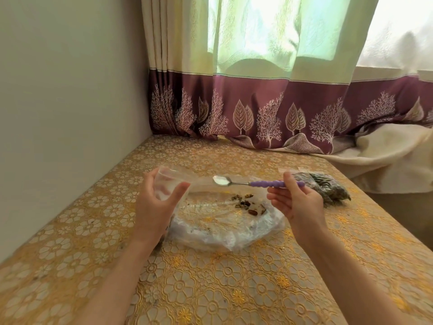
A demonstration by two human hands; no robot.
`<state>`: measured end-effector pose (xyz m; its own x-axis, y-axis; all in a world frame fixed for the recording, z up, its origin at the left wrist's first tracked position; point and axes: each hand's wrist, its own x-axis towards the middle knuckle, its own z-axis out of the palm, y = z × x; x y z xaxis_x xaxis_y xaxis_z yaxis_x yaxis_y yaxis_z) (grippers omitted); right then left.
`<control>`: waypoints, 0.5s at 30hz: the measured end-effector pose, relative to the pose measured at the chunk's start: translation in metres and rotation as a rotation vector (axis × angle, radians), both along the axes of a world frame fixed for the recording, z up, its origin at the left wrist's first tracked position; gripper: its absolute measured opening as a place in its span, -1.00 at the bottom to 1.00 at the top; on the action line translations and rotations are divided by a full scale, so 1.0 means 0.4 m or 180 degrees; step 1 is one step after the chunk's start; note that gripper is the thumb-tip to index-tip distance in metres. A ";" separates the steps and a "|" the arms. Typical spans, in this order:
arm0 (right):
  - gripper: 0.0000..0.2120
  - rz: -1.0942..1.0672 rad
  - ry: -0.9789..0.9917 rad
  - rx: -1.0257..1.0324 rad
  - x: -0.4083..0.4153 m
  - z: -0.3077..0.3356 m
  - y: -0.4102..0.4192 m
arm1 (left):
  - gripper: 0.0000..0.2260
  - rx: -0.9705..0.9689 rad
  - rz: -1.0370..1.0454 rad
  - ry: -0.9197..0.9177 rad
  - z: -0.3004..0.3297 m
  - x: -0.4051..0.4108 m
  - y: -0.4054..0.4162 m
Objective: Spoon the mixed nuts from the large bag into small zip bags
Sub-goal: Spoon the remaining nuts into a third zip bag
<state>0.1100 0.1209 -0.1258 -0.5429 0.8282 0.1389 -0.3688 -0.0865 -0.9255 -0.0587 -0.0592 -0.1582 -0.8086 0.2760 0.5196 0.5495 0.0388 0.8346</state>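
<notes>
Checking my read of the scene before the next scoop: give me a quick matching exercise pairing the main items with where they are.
Things:
1. spoon
2. small zip bag
3. large bag
4. filled bags

Places:
A. lying on the table, a few nuts left inside
B. held in the left hand
C. far right on the table
D. held in the right hand

Pairs: 1-D, 2-B, 3-A, 4-C

You get soft daylight from the window [269, 26] behind the curtain [234, 66]; its panes blow out to near white at the upper right. The table [210, 277] is evenly lit, with only faint shadows. Your wide lens bends the edges, and the near corners look slightly soft.
</notes>
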 end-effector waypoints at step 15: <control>-0.66 -0.0608 -0.0627 0.0845 0.016 -0.028 0.107 | -0.05 -0.0099 -0.0045 0.0311 0.000 0.019 0.006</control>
<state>0.1166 0.1637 -0.1369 -0.4198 0.8663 0.2706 -0.1680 0.2188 -0.9612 -0.0510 -0.0567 -0.1581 -0.7503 0.3044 0.5868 0.6290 0.0555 0.7755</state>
